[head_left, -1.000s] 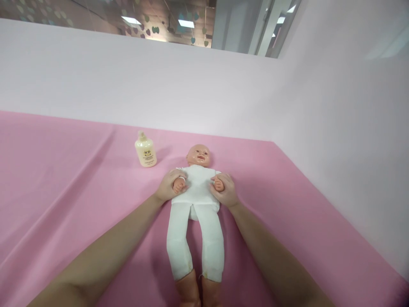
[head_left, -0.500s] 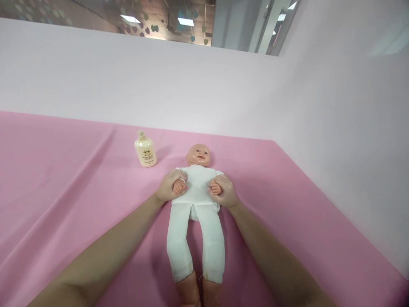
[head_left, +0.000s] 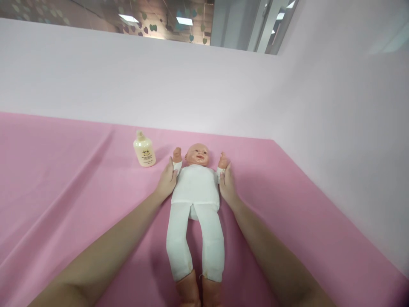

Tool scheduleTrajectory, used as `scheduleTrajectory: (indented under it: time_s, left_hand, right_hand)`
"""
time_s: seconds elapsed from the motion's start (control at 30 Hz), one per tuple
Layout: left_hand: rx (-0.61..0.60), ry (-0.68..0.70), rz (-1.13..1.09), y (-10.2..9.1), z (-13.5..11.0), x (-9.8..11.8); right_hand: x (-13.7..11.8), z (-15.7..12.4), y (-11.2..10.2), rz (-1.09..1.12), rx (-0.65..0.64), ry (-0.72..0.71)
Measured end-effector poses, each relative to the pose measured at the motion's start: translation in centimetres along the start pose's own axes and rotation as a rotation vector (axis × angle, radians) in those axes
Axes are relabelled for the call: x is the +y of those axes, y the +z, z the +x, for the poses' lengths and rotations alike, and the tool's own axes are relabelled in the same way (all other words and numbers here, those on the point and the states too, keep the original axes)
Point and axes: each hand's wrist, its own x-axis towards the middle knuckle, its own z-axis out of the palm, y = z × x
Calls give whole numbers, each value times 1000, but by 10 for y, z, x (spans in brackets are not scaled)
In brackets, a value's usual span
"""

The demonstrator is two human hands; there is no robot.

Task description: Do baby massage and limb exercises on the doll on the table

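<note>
A baby doll [head_left: 196,185] in a white cloth body lies on its back, head away from me, feet at the bottom edge. Its forearms point up beside its head. My left hand [head_left: 168,178] is closed round the doll's arm on the left, just below the doll's hand [head_left: 177,154]. On the other side my right hand [head_left: 228,183] grips the doll's other arm near the wrist, with that small hand [head_left: 223,160] sticking out above my fingers. Part of each doll sleeve is hidden behind my fingers.
A cream pump bottle [head_left: 145,151] stands upright left of the doll's head. The pink cloth [head_left: 79,204] under everything has a long fold at left. A white wall [head_left: 143,81] rises behind, another [head_left: 351,128] at right, with a window [head_left: 169,21] above.
Both doll arms have swung up and outward from the chest to beside the head, my hands moving with them. The bottle and the doll's body stay put.
</note>
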Motion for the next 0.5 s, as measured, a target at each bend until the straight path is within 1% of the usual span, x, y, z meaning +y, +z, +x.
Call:
scheduleTrajectory:
  time_s: [0.17, 0.27, 0.4, 0.5]
  left_hand:
    - [-59, -132, 32, 2, -3, -9]
    - [-63, -204, 77, 1, -3, -8]
    - [-70, -254, 132, -2, -1, -5]
    - [-55, -287, 124, -3, -1, -4]
  right_hand:
    - [8, 4, -3, -40, -23, 71]
    - [4, 5, -8, -25, -36, 111]
    - [-4, 3, -15, -14, -57, 174]
    - [-8, 3, -18, -15, -63, 210]
